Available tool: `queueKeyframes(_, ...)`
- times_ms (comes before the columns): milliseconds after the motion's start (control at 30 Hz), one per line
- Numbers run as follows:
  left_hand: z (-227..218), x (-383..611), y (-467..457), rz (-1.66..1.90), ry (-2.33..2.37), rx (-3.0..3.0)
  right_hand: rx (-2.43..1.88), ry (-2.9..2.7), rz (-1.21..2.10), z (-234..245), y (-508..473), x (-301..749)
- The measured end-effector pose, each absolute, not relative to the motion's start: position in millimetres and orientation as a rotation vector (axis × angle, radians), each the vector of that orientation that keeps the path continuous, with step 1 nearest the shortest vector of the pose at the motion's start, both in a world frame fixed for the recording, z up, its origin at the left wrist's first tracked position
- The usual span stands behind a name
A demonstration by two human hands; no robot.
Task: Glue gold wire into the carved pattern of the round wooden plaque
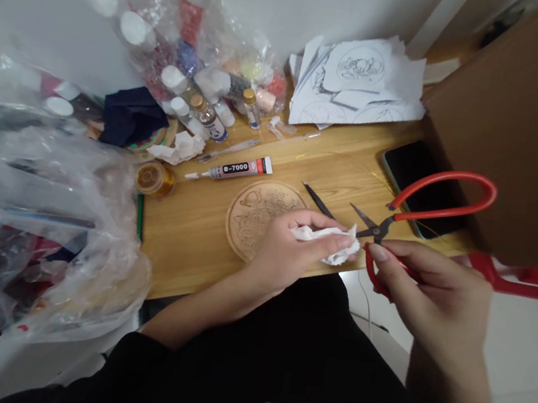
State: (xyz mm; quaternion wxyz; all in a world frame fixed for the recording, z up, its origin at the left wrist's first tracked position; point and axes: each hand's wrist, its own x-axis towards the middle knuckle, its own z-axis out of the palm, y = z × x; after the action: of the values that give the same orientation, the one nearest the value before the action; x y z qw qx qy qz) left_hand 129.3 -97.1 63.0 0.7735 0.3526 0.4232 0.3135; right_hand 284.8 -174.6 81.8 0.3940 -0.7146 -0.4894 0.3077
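Observation:
A crumpled white tissue (331, 243) is pinched in my left hand (287, 245), over the table's front edge. My right hand (432, 290) grips a pair of red-handled scissors (442, 214) by its lower handle, with the blades spread apart. One blade reaches the tissue; whether it touches cannot be made out. Partly behind my left hand lies a round wooden disc (247, 215) with a flower drawing on it. Dark tweezers (317, 198) rest on the table just beyond my fingers.
A glue tube (238, 168) and a spool of gold thread (155, 179) lie on the wooden table (183, 236). Plastic bags (111, 205) with bottles crowd the left. Paper drawings (357, 83) are at the back; a phone (418, 183) and a cardboard box (524, 118) are on the right.

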Motion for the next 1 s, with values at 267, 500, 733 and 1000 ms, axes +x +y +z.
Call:
queueKeyframes(267,58.4,105.9,-81.6,0.846,1.096,0.708,-1.839,-1.109,0.830,73.5,-164.3,288.1)
queueKeyframes(500,49.2,66.5,-64.7,1.045,1.150,0.551,-1.980,-0.916,0.708,68.4,-154.3,301.5)
queueKeyframes(733,47.3,40.6,-55.8,1.131,1.153,0.515,-2.057,-0.916,0.743,58.6,-147.8,316.5)
queueKeyframes(1000,44.9,33.3,-49.7,1.151,1.130,0.466,-1.943,-0.920,0.931,25.3,-117.9,296.1)
